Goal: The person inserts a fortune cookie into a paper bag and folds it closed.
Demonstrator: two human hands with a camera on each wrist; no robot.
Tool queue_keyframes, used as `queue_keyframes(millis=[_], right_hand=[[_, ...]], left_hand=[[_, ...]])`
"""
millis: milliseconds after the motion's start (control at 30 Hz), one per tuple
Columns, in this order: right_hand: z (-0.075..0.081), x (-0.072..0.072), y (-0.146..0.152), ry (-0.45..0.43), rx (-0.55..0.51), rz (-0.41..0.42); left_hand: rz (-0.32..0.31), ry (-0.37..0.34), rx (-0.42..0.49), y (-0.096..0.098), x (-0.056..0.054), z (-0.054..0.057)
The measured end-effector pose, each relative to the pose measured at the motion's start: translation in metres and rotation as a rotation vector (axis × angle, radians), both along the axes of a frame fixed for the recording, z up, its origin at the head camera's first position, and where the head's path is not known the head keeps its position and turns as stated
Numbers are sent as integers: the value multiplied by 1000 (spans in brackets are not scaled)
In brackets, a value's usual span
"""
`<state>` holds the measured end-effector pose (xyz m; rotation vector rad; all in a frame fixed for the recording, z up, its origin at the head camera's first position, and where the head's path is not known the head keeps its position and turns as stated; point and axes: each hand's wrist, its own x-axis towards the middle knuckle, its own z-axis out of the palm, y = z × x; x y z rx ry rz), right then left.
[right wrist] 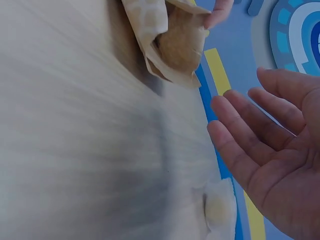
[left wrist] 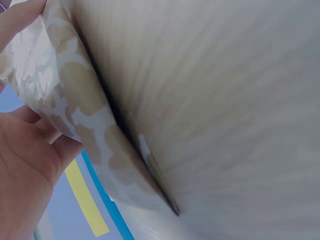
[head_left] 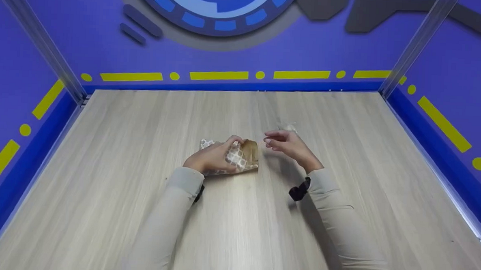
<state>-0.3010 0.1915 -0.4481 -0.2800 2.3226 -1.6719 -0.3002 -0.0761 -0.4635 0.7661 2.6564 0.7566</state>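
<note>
A paper bag (head_left: 237, 156) with tan patches on white lies near the middle of the table, its mouth facing right and its brown inside showing in the right wrist view. My left hand (head_left: 217, 155) grips it from the left, thumb and fingers spread across its sides. In the left wrist view, the bag's patterned side (left wrist: 82, 90) runs close along the tabletop. Just right of the bag's mouth is my right hand (head_left: 289, 146), fingers loosely bent with nothing in them. Behind that hand lies a small translucent packet (head_left: 288, 126), with a pale yellowish middle in the right wrist view.
The wood-grain table (head_left: 122, 146) spreads out on all sides of the bag. Blue panels (head_left: 244, 58) with yellow marks enclose its back and sides, joined by metal posts (head_left: 417, 41) at the far corners.
</note>
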Motion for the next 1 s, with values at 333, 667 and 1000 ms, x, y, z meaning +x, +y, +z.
queue_keyframes(millis=[333, 667, 1000], right_hand=[[2, -4, 19, 215, 142, -96], [2, -9, 42, 448, 324, -164], [-1, -16, 54, 464, 538, -134]], left_hand=[[-13, 1, 9, -2, 0, -1], [-4, 8, 4, -1, 0, -1], [-15, -19, 24, -1, -1, -2]])
